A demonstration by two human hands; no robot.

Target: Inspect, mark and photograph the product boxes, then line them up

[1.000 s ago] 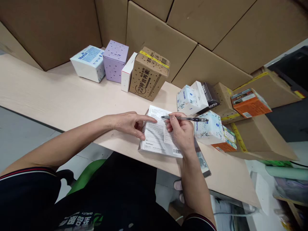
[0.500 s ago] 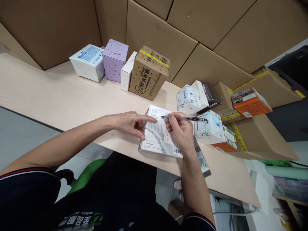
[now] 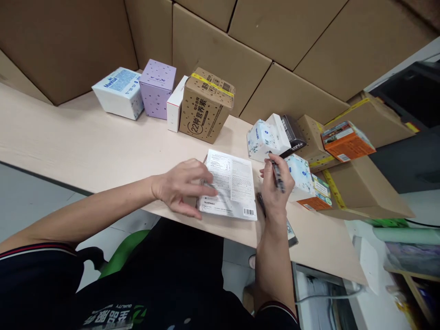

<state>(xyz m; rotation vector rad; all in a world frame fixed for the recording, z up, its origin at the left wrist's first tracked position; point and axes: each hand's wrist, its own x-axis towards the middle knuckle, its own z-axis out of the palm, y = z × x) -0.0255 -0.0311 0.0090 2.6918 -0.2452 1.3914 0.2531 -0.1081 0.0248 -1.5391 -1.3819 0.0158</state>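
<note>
A flat white box [image 3: 228, 185] with small printed text and a barcode lies on the table before me. My left hand [image 3: 184, 187] is over its left edge, fingers apart and holding nothing; whether the fingertips touch it I cannot tell. To the right of the box, my right hand [image 3: 277, 188] is closed around a dark pen [image 3: 277, 174], which now tilts down toward my wrist. Partly hidden under my right wrist lies a dark, flat item [image 3: 291, 233] with a pale printed face.
Along the back stand a white tissue box [image 3: 118, 94], a purple box [image 3: 157, 89], a slim white box [image 3: 177, 104] and a brown carton [image 3: 206, 105]. More small boxes [image 3: 263, 140] and an open carton [image 3: 371, 188] are at the right. Large cartons [image 3: 220, 46] wall the rear.
My right hand has moved right, off the white box, and the pen has swung from nearly level to steep. My left hand has shifted down a little with its fingers curling.
</note>
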